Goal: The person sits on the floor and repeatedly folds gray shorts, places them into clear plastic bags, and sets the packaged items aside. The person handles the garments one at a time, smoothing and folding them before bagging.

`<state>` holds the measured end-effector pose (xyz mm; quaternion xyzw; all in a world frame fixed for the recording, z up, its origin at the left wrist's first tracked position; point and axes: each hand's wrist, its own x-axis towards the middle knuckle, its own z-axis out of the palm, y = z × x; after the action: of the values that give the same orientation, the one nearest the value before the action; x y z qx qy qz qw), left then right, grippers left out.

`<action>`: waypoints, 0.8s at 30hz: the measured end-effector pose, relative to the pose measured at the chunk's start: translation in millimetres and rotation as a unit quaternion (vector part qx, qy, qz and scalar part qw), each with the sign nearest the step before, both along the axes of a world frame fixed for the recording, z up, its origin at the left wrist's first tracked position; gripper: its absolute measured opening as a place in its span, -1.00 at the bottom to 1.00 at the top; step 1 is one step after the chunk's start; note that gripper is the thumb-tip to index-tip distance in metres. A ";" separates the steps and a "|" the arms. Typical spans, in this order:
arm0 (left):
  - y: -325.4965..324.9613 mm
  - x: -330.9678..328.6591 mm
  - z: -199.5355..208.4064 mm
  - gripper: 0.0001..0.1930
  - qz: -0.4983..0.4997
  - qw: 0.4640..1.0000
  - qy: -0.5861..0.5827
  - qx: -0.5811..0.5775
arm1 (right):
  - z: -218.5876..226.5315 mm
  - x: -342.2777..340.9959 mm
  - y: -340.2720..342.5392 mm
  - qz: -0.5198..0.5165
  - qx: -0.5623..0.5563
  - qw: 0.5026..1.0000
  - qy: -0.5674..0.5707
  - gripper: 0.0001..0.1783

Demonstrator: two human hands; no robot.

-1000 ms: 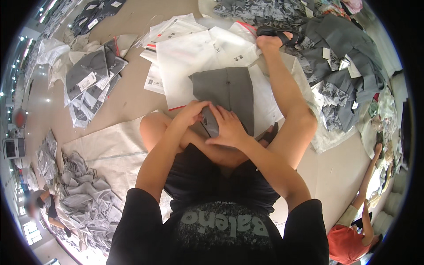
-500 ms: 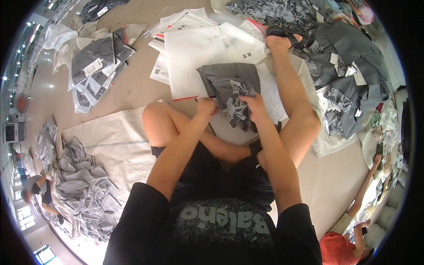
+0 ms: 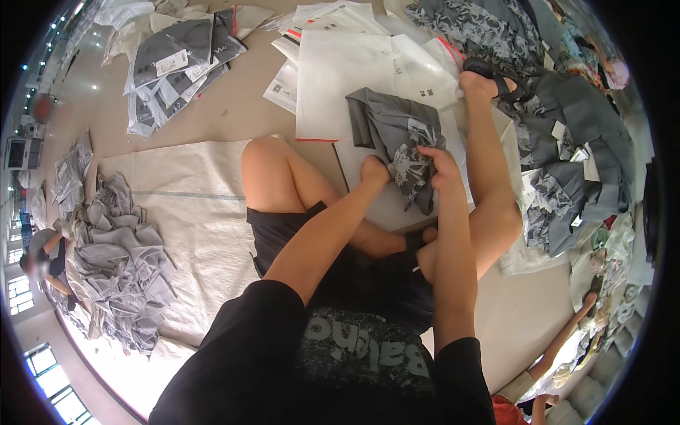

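Observation:
A folded dark grey garment (image 3: 386, 117) with a pale leaf print lies in front of me, on top of white plastic bags. My left hand (image 3: 375, 170) is closed at its lower left edge, the fingertips partly hidden against the cloth. On the other side my right hand (image 3: 445, 168) pinches the printed part, thumb and fingers together. The lower end of the garment is bunched and hangs between my two hands. Under it lies a smooth pale sheet (image 3: 349, 157) with a dark edge, partly covered by my forearm and the cloth.
White plastic bags (image 3: 340, 85) with red strips are stacked ahead. Bagged grey garments (image 3: 173, 64) lie at the far left, loose grey clothes (image 3: 120, 255) at the left. Dark printed garments with tags (image 3: 591, 134) pile up on the right. Other people work at both sides.
My left hand has moved right and now meets the garment's lower left edge. The garment has turned a little, its lower end bunching closer. The whole view has shifted.

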<state>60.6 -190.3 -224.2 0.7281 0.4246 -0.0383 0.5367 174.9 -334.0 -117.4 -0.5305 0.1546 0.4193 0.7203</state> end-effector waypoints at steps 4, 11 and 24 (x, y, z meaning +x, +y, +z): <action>-16.8 -0.2 20.6 -0.75 -0.003 0.986 -0.009 0.168 | -2.4 -2.1 -2.4 0.004 0.005 1.000 -0.009 -0.70; -31.1 15.2 14.8 -0.81 0.022 0.968 0.006 0.250 | -1.4 -3.3 -4.4 0.000 0.003 1.000 0.007 -0.68; -39.9 12.6 1.4 -0.77 0.047 0.966 -0.199 0.155 | -9.2 5.5 -15.3 -0.021 0.011 0.999 0.045 -0.73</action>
<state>73.1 -230.3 -222.8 0.7745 0.3439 0.1992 0.4921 180.4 -349.2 -126.6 -0.4995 0.1936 0.4292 0.7272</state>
